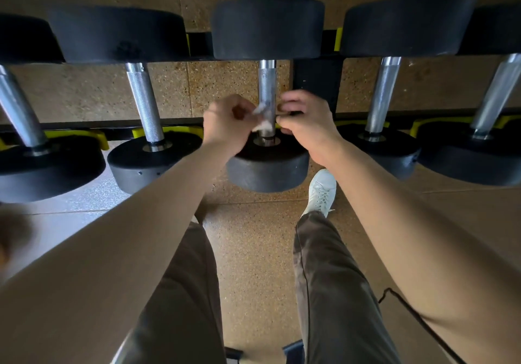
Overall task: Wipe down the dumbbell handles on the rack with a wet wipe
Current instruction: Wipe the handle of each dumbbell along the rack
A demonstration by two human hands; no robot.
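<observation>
Wet wipe, small, white and crumpled (263, 125) — it is held against the near end of the middle dumbbell's handle, just above that dumbbell's near head.

Nearest the person are loose brown trousers (332, 279), and past them one white lace-up shoe (322, 191) stands on the speckled tan rubber floor (253, 251) with its toe pointing at the rack. Two bare forearms reach forward over the legs.

The left hand (225, 122) is at the left side of the handle, its grip pinched together on the wet wipe, thumb against fingers. The right hand (306, 122) is just beside the handle's right side with its fingers curled inward. Whether that grip has hold of the wipe, the steel or nothing I cannot tell — the fingertips are too blurred.

Between the hands rises the knurled, silver steel handle (266, 81) of the black round-headed dumbbell (267, 166), which lies front to back across the black metal rack with yellow cradles (315, 81). Its far head sits on the back rail.

Two more black dumbbells (149, 104) lie the same way to the left and two to the right, well apart from both hands.
</observation>
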